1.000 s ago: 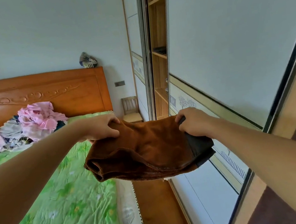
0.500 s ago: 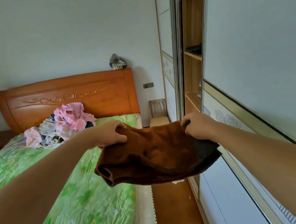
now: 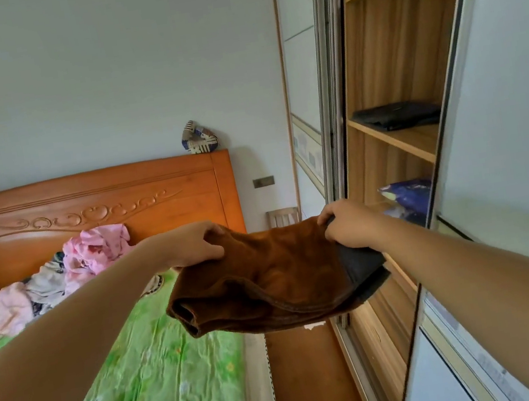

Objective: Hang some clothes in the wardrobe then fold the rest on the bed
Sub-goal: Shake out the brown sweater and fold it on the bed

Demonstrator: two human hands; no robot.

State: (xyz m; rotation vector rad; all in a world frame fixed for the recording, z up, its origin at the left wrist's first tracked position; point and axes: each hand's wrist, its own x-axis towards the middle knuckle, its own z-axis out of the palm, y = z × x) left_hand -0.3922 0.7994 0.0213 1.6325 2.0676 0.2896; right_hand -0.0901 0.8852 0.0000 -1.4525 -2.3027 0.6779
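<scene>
A: Clothes on the bed: getting anywhere?
B: Not looking far along. Lying heaped and unfolded up by the headboard, pink and grey mixed together. Judging the folding as hardly begun.
A: And hanging in the wardrobe?
B: Standing open, showing only shelves from here, carrying one dark folded item and something blue below it. Seeing no rail or hangers, so not telling whether anything is hanging.
A: Holding anything right now?
B: Holding a brown garment up in the air, between bed and wardrobe, above the floor. Hanging folded over on itself, sagging in the middle, showing a dark grey part at the right end.
A: Hands?
B: Both clamping on it, well apart. Pinching the upper left edge with the left hand, fingers curling over the cloth. Gripping the upper right edge with the right hand, knuckles up.
A: Remaining?
B: Probably putting this piece away, then folding the whole heap.
</scene>
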